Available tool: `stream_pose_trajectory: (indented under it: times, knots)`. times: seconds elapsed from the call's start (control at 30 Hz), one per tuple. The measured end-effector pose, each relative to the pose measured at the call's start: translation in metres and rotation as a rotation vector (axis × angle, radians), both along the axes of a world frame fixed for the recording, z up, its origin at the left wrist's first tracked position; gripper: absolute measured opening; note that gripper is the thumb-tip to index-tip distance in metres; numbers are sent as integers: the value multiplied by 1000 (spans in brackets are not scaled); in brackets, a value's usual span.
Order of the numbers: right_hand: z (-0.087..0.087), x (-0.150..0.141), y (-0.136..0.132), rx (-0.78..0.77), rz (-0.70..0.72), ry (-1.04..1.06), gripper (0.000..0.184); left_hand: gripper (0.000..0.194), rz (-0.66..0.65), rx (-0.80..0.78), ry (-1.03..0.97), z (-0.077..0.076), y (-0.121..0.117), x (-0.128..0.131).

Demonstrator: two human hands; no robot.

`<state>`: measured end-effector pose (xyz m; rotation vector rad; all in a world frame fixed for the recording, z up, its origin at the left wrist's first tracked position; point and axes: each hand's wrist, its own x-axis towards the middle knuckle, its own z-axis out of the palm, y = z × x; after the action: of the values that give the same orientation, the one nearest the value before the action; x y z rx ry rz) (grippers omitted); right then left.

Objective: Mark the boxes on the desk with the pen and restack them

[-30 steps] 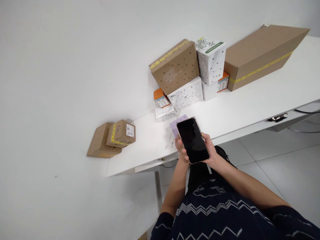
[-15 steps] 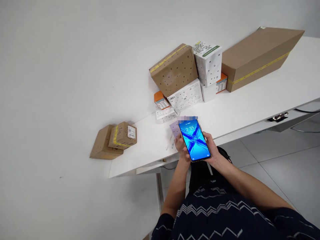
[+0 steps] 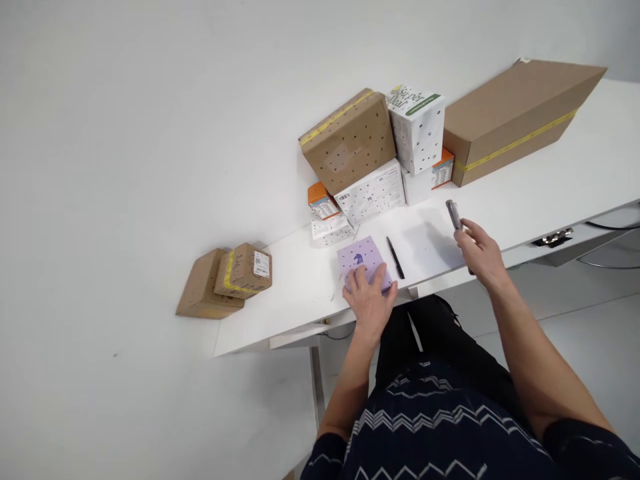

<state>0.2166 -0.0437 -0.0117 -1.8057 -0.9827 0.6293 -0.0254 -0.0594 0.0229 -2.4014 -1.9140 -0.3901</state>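
My left hand [image 3: 370, 300] rests on a flat light-purple dotted item [image 3: 361, 250], perhaps a notebook or thin box, near the desk's front edge. Its fingers are spread over the lower part, and a dark figure shows on the uncovered cover. Just right of it lies a black pen [image 3: 395, 258]. Over the desk further right, my right hand [image 3: 481, 252] is closed around the phone [image 3: 453, 215], which is turned edge-on so its screen is hidden from me.
The white desk [image 3: 280, 293] runs along a wall. At its back stand a brown box [image 3: 350, 143], a white box [image 3: 417, 130], small orange boxes [image 3: 323, 200] and a long carton [image 3: 520, 120]. Two brown boxes [image 3: 245, 270] sit at the left end.
Both hands were at the phone, its lit screen facing me. My left hand has let go and come down onto the purple item. My right hand has carried the phone right, uncovering the pen.
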Motion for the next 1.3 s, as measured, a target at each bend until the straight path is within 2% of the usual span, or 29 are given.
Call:
stream_pose_trajectory:
  times: [0.13,0.23,0.37,0.53,0.6,0.7,0.77,0.8,0.9,0.97,1.03,1.13,1.2,1.3]
  knots:
    - [-9,14,-1,-162,-85,-488,59,43,40,10,42,-2,-7,-33]
    - [-14,18,2,-212,-109,-706,55,44,138,68,86,-8,-1,-67]
    - [-23,28,11,-219,-103,-738,49,54,263,94,127,-13,28,-119]
    - [-32,46,21,-160,-78,-708,43,53,334,27,198,-4,85,-182]
    - [-32,47,25,-101,-95,-713,36,54,351,-18,190,1,108,-201]
    - [-33,34,30,-14,-124,-713,33,51,473,-43,188,7,141,-213]
    - [-35,14,34,43,-63,-673,36,50,528,15,195,11,161,-207]
    - [-37,2,35,81,3,-635,37,49,508,60,188,14,169,-199]
    - [-43,-36,36,163,212,-477,36,51,273,178,95,24,191,-158]
    - [-49,-52,35,212,278,-427,34,53,148,219,0,31,205,-122]
    - [-54,-58,34,280,257,-398,30,59,124,214,-100,38,220,-89]
    - [-58,-55,34,356,234,-390,24,70,180,165,-219,42,246,-51]
    - [-58,-53,34,372,249,-416,22,69,210,140,-273,42,261,-37]
    - [-58,-53,34,392,225,-430,20,57,212,146,-370,38,272,-31]
